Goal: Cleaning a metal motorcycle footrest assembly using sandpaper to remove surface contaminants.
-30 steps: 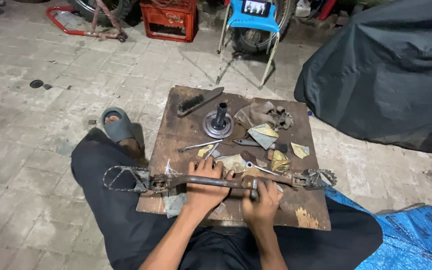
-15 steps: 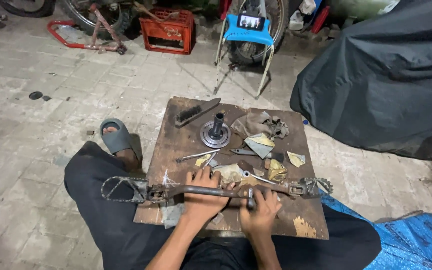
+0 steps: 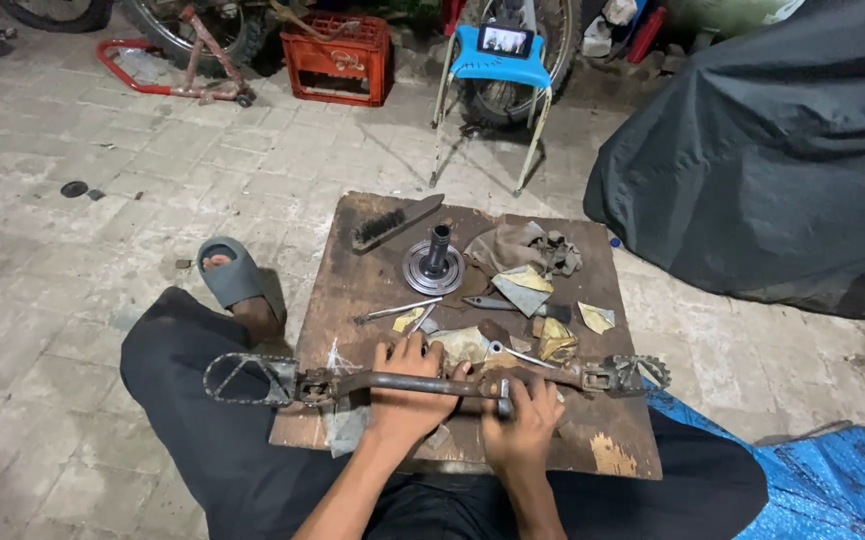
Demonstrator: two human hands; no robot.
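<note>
Footrest bar (image 3: 433, 382) is laid crosswise on the board (image 3: 353, 270), along the board's near edge, over the seated person's lap. One peg (image 3: 243, 378) overhangs the board's left edge; the other peg (image 3: 633, 373) sits near its right edge.

Left hand (image 3: 408, 400) is clamped over the bar's middle, pinning it down. Right hand (image 3: 523, 425) is closed just right of it, at a joint on the bar, around what looks like a small tool shank (image 3: 504, 398); the tool type cannot be told.

Step in hand, as judged: a fastener or pin at mid-bar is being worked while the bar is held steady. Next move likely calls for firm downward hold from the left hand and controlled force at the joint, since the bar is not otherwise fixed and could roll.

Farther back on the board: brush (image 3: 393, 224) at the far-left corner, hub part (image 3: 435, 262) beside it, rag (image 3: 523, 250) to its right, sandpaper scraps (image 3: 525, 290) and pliers (image 3: 498, 302) in the middle.
</note>
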